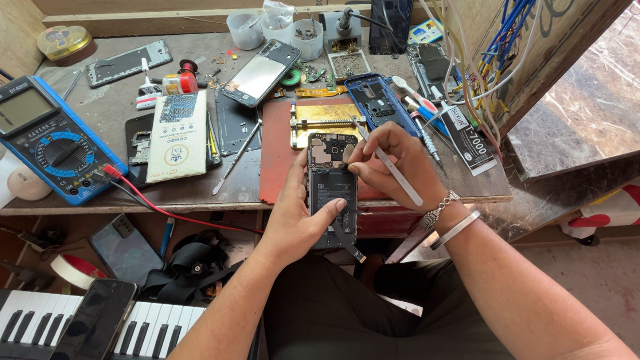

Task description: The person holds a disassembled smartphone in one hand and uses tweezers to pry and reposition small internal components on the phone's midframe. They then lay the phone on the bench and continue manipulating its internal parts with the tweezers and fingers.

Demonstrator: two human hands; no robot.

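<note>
A dark smartphone (87, 334) lies across the keys of an electronic keyboard (21, 331) at the near left, closest to the camera. Above the person's lap, the left hand (298, 221) grips an opened phone (331, 190) with its back cover off, thumb pressed across the lower part, the circuit board showing at the top; the phone is held at the near edge of the table (112, 110), over a red work mat (278, 149). The right hand (392, 161) is closed around white tweezers (388, 165), their tip touching the phone's upper board. A brass-coloured holding jig (324, 118) lies just beyond. A blue multimeter (40, 136) sits well apart on the left, its red lead (168, 210) trailing over the table edge.
</note>
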